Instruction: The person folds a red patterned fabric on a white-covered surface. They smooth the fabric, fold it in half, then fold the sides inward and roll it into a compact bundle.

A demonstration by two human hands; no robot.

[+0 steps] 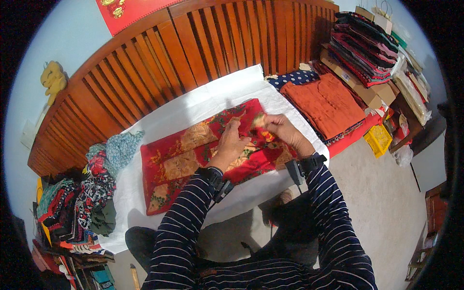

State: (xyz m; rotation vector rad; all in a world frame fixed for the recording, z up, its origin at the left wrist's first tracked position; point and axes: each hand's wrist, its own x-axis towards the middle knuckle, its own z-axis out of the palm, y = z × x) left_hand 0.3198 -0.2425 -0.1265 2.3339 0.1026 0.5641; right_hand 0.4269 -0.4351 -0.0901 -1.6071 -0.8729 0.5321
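Note:
A red cloth garment (181, 148) with tan floral patches and green leaf patterns lies folded on a white sheet (127, 188) in front of me. My right hand (284, 128) is at its far right part, with thumb and fingers pinched on a piece of the patterned cloth. To the left, my left hand (230, 143) is over the middle of the same garment, its fingers pointing away from me. The left thumb is apart from the index finger; whether those fingers hold a fold is unclear. Both wrists wear dark strapped devices.
A slatted wooden backrest (214, 47) rises behind the sheet. Folded orange clothing (322, 105) lies at right, near a tall clothes stack (362, 50) on cardboard. Crumpled clothes (119, 152) are heaped at left. A yellow plastic basket (378, 140) is beyond the orange clothing.

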